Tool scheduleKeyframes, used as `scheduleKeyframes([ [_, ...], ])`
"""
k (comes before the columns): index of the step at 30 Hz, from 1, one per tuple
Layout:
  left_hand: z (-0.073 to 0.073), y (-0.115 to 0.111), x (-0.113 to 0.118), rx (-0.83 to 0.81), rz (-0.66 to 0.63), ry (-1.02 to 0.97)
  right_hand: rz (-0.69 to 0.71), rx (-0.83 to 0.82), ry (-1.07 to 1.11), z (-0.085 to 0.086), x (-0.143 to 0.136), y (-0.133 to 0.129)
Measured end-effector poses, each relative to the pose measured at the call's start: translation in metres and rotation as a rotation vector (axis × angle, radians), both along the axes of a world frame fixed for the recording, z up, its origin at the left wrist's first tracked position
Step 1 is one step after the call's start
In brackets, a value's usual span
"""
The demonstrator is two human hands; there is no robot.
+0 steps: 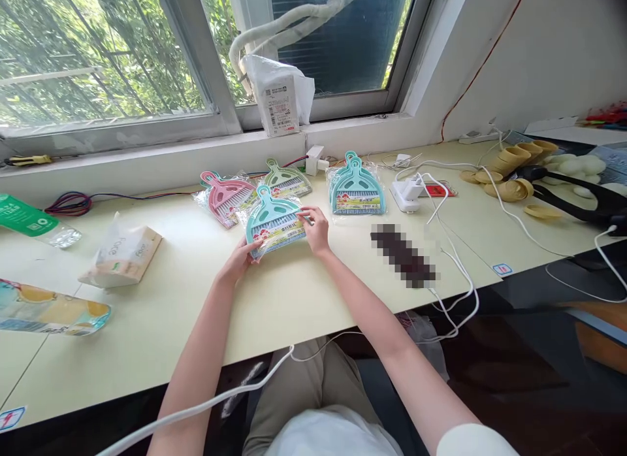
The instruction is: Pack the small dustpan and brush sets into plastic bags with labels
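Both my hands hold a turquoise mini dustpan-and-brush set (275,215) in a clear plastic bag, tilted over the table. My left hand (239,259) grips its lower left corner, and my right hand (316,228) has its fingers closed on the right edge. Just behind it lie a bagged pink dustpan-and-brush set (226,193) and a bagged green one (285,176). To the right, apart from my hands, is another turquoise dustpan-and-brush set (357,185), which looks like a stack.
On the pale table (294,306) a tissue pack (122,253), a green-labelled bottle (36,222) and a printed pouch (53,309) lie left. Right are a white power strip (407,193), loose cables, a pixelated dark object (404,255) and tan curled pieces (514,162). A wrapped box (280,103) stands on the sill.
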State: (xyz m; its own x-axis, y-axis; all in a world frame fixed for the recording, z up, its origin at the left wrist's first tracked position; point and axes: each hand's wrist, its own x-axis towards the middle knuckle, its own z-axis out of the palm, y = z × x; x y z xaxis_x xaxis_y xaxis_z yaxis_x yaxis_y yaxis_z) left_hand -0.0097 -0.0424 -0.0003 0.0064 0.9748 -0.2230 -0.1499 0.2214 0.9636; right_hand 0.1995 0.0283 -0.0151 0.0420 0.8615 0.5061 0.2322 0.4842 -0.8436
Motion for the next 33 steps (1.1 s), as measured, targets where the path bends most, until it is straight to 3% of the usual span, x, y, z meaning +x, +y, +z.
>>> scheduleKeyframes([
  [6,0.002,0.0,0.007,0.034,-0.01,-0.025,0.111,-0.085,0.045,0.002,0.004,0.005],
  [13,0.006,0.003,0.004,-0.037,0.14,0.036,0.632,-0.196,0.025,0.012,0.016,0.01],
  [17,0.006,0.004,0.002,-0.06,0.134,0.033,0.748,-0.204,-0.05,0.02,0.028,0.009],
  [23,0.006,0.009,0.0,-0.109,0.217,-0.022,0.735,-0.183,-0.11,0.023,0.031,0.009],
  [27,0.005,0.011,-0.002,-0.098,0.215,-0.053,0.528,-0.118,-0.142,0.015,0.023,0.013],
  [33,0.01,0.009,0.003,-0.081,0.045,0.063,0.247,-0.124,-0.139,0.006,0.01,0.012],
])
